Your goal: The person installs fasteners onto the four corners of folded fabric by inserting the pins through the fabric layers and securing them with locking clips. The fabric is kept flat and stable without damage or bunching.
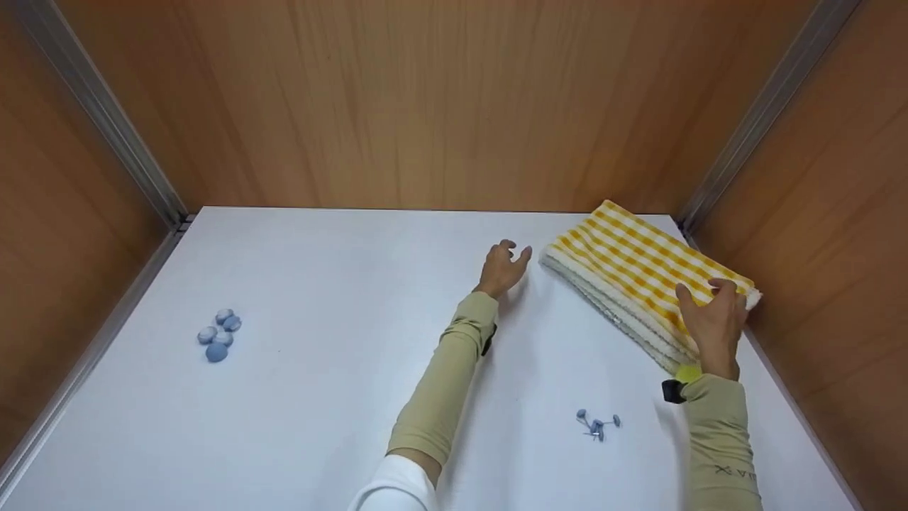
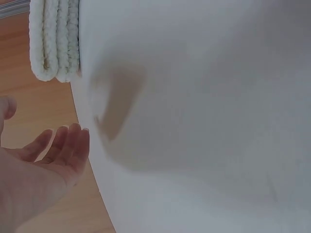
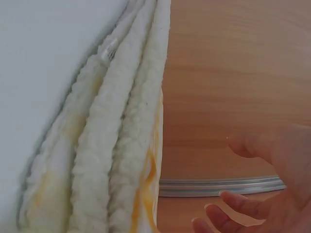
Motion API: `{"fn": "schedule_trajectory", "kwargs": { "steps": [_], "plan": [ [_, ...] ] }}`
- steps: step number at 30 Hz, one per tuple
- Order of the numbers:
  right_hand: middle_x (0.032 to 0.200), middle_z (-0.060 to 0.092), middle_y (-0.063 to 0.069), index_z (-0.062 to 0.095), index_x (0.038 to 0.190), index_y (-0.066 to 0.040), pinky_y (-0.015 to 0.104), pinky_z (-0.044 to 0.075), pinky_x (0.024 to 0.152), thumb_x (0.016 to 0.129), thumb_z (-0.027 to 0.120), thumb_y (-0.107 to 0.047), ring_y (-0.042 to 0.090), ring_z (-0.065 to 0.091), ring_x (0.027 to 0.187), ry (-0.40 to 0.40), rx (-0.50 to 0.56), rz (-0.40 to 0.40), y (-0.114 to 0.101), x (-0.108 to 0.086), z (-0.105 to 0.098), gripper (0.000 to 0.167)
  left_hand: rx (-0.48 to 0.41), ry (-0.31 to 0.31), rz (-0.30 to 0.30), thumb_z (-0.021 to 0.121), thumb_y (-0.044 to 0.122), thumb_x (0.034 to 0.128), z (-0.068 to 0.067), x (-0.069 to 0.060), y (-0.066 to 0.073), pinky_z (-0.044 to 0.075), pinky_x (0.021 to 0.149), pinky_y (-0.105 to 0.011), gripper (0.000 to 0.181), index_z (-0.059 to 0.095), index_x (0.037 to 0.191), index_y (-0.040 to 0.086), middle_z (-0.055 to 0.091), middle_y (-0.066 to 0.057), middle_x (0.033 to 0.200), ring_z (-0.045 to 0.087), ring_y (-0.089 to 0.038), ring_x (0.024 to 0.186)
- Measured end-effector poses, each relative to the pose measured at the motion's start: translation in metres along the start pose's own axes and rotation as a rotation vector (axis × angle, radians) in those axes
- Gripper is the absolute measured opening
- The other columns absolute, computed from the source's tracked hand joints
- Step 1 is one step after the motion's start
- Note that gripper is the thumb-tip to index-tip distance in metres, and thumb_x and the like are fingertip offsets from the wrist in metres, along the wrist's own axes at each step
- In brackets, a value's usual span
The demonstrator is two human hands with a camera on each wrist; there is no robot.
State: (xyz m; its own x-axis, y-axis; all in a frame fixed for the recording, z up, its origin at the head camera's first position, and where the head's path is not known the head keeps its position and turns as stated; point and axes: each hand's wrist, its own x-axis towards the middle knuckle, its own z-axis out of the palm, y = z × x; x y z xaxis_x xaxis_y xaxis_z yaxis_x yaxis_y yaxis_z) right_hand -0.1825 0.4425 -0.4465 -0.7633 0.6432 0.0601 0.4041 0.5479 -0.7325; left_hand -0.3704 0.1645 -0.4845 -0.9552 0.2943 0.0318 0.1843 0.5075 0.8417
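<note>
A folded cloth point(image 1: 631, 262) with yellow-and-white checks lies at the back right of the white table; its thick, fleecy layers show along the front edge. My left hand point(image 1: 502, 270) hovers just left of the cloth's left corner, fingers loosely bent and holding nothing. In the left wrist view, a gap separates that hand point(image 2: 48, 165) from the cloth's white folded end point(image 2: 53, 39). Over the cloth's right end is my right hand point(image 1: 715, 323), thumb and fingers spread apart. The right wrist view shows this hand point(image 3: 272, 184) clear of the fleecy layers point(image 3: 102, 145), with nothing in it.
Several small blue-headed, nail-like pieces point(image 1: 598, 428) lie near the front right. At the left sits a cluster of several round blue and whitish pieces point(image 1: 217, 353). Wooden panels point(image 1: 425, 106) with metal corner rails point(image 1: 106, 106) enclose the table point(image 1: 340, 284) at the back and sides.
</note>
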Motion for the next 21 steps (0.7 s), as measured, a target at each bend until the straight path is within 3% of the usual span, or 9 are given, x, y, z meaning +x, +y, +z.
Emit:
{"fn": "schedule_trajectory", "kwargs": {
  "steps": [6,12,17,21],
  "plan": [
    [0.152,0.016,0.043,0.013,0.157,0.01,0.067,0.026,0.109,0.101,0.053,-0.047,0.056,0.022,0.135,-0.043,-0.036,0.12,0.027,-0.005,-0.015,0.09,-0.058,-0.068,-0.071,0.053,0.044,0.106,0.02,0.003,0.01,0.04,0.114,-0.038,0.064,0.043,0.152,0.001,0.048,-0.019,0.15,0.047,-0.029,0.14],
    [0.147,0.002,0.051,-0.008,0.152,0.02,0.072,0.025,0.108,0.101,0.049,-0.052,0.061,0.015,0.134,-0.191,-0.048,0.196,0.049,-0.008,-0.026,0.105,-0.085,-0.174,-0.123,0.047,0.05,0.1061,0.035,-0.001,0.018,0.024,0.123,-0.039,0.075,0.025,0.163,0.006,0.028,-0.018,0.166,0.026,-0.028,0.154],
    [0.146,0.0,0.055,-0.015,0.148,0.023,0.071,0.025,0.111,0.101,0.044,-0.056,0.064,0.021,0.135,-0.283,-0.051,0.218,0.059,-0.005,-0.028,0.11,-0.126,-0.237,-0.107,0.044,0.047,0.1076,0.041,-0.005,0.023,0.021,0.124,-0.038,0.074,0.018,0.164,0.007,0.026,-0.015,0.168,0.022,-0.027,0.155],
    [0.153,0.006,0.05,-0.021,0.151,0.015,0.065,0.024,0.115,0.1,0.044,-0.061,0.057,0.024,0.14,-0.317,0.03,0.244,0.063,-0.006,-0.03,0.113,-0.176,-0.266,-0.087,0.045,0.043,0.1079,0.045,-0.006,0.027,0.02,0.124,-0.037,0.074,0.014,0.165,0.006,0.026,-0.014,0.167,0.021,-0.026,0.155]
  ]
}}
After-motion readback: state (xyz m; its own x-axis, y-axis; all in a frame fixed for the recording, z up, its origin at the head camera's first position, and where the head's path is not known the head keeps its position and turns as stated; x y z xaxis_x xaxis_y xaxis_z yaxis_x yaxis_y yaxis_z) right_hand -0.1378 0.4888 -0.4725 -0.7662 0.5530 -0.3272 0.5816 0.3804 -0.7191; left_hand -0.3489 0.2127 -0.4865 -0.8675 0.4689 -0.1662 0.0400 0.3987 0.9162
